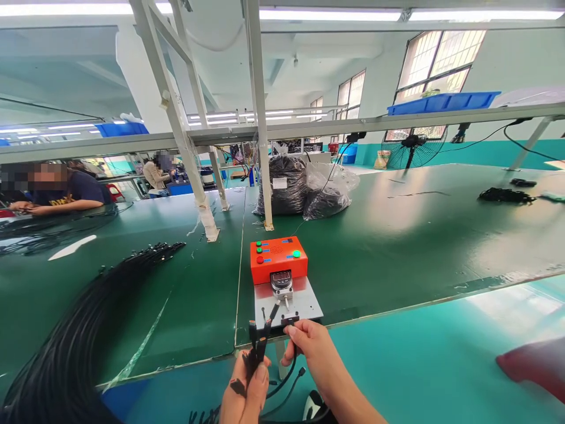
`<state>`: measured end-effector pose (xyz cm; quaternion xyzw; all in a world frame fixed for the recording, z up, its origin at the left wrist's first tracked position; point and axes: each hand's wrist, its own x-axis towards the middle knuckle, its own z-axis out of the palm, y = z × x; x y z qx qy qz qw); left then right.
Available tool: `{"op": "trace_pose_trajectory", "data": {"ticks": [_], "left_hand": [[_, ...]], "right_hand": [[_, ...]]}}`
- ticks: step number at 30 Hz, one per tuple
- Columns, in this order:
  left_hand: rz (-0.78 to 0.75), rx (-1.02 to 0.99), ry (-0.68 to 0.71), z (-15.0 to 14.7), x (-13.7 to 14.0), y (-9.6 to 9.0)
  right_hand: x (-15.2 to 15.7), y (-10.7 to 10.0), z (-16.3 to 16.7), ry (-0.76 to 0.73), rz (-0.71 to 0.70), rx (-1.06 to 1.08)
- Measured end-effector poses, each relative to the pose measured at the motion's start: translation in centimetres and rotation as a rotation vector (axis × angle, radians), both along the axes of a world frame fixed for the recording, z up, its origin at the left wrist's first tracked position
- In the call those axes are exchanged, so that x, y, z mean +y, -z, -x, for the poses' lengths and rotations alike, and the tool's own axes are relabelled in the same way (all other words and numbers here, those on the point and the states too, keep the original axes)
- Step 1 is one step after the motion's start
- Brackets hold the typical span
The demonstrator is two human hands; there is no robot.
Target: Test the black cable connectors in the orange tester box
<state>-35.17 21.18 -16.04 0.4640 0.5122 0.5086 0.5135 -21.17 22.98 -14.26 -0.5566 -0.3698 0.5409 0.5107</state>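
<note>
My left hand (247, 383) is closed around several black cables (257, 353), their connector ends pointing up. My right hand (309, 344) pinches the connector end of one black cable (293, 359) at the front edge of a metal plate (304, 294). Whether that connector sits inside the small black fixture (290, 320) there I cannot tell. A round digital gauge (281, 281) is mounted on the plate, its probe toward me. Behind it stands an orange box (279, 259) with red and green buttons and one bright green light.
A thick bundle of black cables (66, 335) lies on the green table (375, 253) at left. Bagged black goods (286, 182) stand behind a white shelf post (260, 147). Small black bundles (507, 195) lie far right. Another person (83, 188) sits across at left.
</note>
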Motion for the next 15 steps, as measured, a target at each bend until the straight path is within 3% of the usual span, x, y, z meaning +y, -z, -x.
{"op": "trace_pose_trajectory", "data": {"ticks": [4, 5, 7, 9, 10, 15], "left_hand": [[-0.002, -0.043, 0.117, 0.4, 0.0, -1.2], [0.018, -0.064, 0.141, 0.5, 0.1, -1.3], [0.064, -0.089, 0.177, 0.4, 0.1, -1.4], [0.093, -0.094, 0.188, 0.0, 0.1, -1.1], [0.093, -0.09, 0.185, -0.2, 0.0, -1.0], [0.107, -0.063, 0.132, -0.9, -0.4, -0.8]], "right_hand": [[-2.3, 2.4, 0.2, -0.262, -0.021, -0.538], [-3.0, 3.0, 0.3, -0.253, -0.059, -0.686], [-4.0, 3.6, 0.5, -0.1, -0.195, -0.828], [-4.3, 3.1, 0.6, 0.079, -0.335, -0.708], [-4.3, 2.5, 0.7, 0.099, -0.371, -0.579], [-3.1, -0.5, 1.3, -0.008, -0.292, 0.022]]}}
